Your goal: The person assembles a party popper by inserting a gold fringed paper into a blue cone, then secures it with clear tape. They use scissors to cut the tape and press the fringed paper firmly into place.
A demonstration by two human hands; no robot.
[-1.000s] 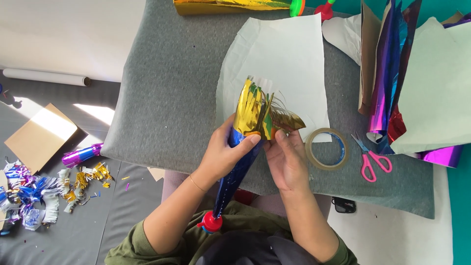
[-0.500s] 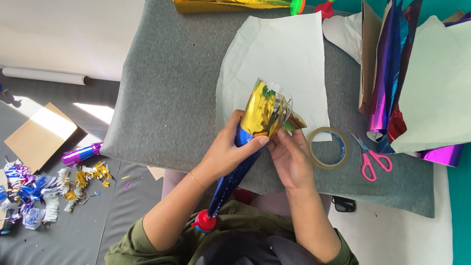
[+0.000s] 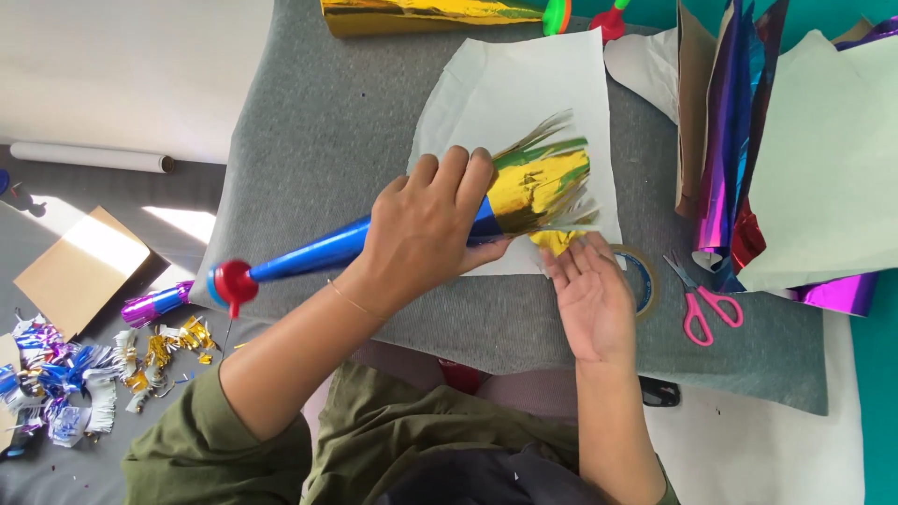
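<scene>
My left hand (image 3: 426, 229) wraps the blue foil cone (image 3: 323, 251) near its wide end, lying across the grey surface (image 3: 318, 140). My right hand (image 3: 587, 297) is open, palm under the gold fringe (image 3: 538, 187); pressing it flat evenly should keep it neat.

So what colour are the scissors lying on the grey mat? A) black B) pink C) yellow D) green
B: the scissors have pink handles and lie on the grey mat beside the tape roll, to the right of the right hand.
</scene>
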